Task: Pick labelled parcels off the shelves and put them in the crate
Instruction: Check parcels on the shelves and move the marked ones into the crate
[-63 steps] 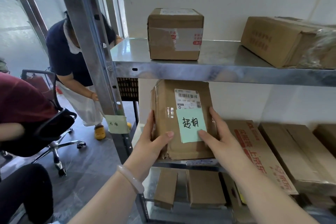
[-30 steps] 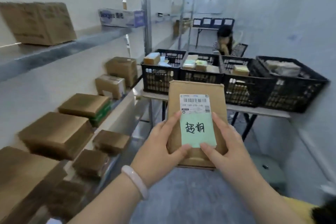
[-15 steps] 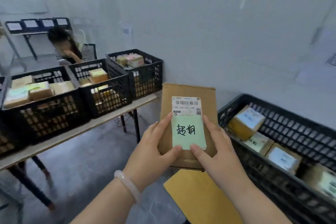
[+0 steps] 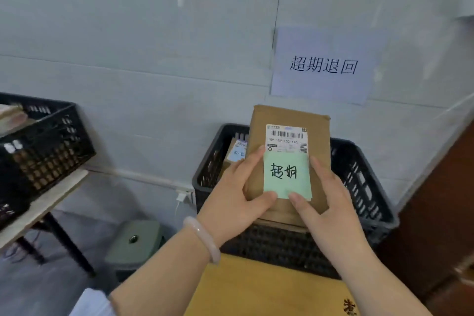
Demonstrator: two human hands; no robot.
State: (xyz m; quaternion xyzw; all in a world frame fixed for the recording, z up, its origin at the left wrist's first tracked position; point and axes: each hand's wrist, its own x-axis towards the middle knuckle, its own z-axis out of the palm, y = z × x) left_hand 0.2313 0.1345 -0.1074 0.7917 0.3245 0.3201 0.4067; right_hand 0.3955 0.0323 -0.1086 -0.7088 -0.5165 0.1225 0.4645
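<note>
Gripping the brown parcel (image 4: 318, 136) by its lower sides, the left hand (image 4: 230, 202) and right hand (image 4: 331, 213) are holding it upright above the black crate (image 4: 364, 187) under a paper sign (image 4: 322, 67), both thumbs pressing its green note (image 4: 287, 177), with 1 smaller parcel (image 4: 236, 154) lying inside the crate.

Paper sign (image 4: 322, 65) (reads 超期退回) on tiled wall (image 4: 128, 33); green stool (image 4: 143, 247) beside table (image 4: 43, 206); wall socket (image 4: 182, 197) behind.
</note>
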